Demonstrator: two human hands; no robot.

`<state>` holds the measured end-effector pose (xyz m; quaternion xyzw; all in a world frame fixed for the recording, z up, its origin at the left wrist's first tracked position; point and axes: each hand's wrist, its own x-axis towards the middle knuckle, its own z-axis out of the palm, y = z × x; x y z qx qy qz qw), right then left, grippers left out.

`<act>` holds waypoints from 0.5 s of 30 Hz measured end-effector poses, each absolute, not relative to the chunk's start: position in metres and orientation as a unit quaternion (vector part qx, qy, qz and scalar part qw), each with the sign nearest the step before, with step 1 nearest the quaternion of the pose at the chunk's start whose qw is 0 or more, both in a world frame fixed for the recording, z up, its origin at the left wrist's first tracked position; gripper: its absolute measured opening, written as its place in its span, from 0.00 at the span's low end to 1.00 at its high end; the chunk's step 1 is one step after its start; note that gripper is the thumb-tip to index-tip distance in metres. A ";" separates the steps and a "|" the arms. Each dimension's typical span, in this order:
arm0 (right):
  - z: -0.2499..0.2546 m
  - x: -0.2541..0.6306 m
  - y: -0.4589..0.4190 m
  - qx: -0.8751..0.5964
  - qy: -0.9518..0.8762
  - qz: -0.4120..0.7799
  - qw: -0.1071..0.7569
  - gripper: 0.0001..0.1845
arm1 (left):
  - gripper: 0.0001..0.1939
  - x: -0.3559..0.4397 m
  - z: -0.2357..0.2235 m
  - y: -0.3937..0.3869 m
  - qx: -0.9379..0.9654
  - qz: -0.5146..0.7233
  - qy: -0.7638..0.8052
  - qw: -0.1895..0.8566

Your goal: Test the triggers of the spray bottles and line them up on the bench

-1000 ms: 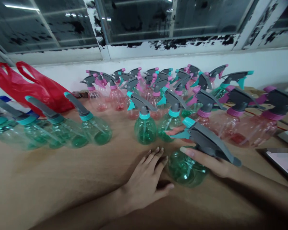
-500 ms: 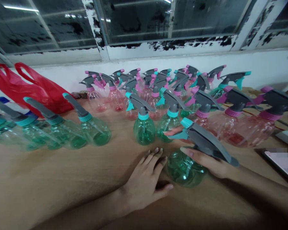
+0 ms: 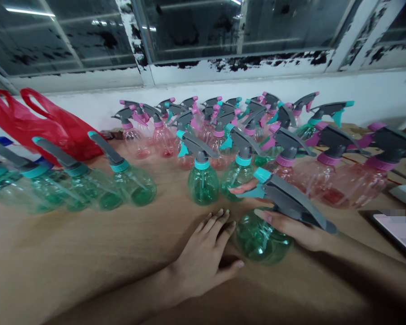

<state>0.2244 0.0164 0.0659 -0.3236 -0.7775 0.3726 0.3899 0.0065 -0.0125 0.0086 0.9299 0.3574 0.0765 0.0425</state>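
My right hand (image 3: 291, 225) is wrapped round the neck of a green spray bottle (image 3: 262, 237), under its grey and turquoise trigger head. A finger reaches forward beside the turquoise trigger; the hand hides the collar. Flat on the table, just left of that bottle, lies my left hand (image 3: 206, 253) with its fingers stretched out, holding nothing. Beyond the hands stand two more green spray bottles (image 3: 203, 185) with turquoise collars.
Several green spray bottles (image 3: 135, 185) form a row on the left, before a red plastic bag (image 3: 54, 122). Pink spray bottles (image 3: 355, 180) stand at the right, with many more (image 3: 164, 140) crowded toward the wall. A device with a lit screen (image 3: 397, 232) lies at the right edge.
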 end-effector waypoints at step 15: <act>0.073 0.221 0.017 -0.302 -0.773 0.360 0.426 0.23 | 0.33 0.006 0.008 -0.012 0.931 0.071 0.355 0.033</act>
